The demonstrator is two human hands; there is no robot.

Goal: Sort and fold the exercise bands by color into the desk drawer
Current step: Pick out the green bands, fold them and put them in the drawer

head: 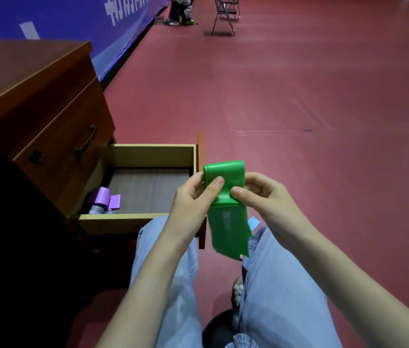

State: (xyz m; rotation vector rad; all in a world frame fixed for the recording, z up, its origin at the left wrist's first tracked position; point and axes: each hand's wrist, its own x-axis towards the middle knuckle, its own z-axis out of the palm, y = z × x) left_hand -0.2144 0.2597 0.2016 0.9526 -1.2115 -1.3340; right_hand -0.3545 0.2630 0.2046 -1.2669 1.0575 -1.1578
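Two purple bands (105,197) folded in desk drawer (148,151), near-left corner. Left hand (193,197) and right hand (263,194) pinch green band (226,197) mid-fold above lap; tail hangs loose. Green not yet stowed.

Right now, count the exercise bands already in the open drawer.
2 purple bands, side by side in the drawer's near-left corner. The grey things below them are unclear, and the desk may hide more.

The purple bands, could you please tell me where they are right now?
In the head view, the purple bands lie folded in the open drawer's near-left corner, left of both hands holding the green band.
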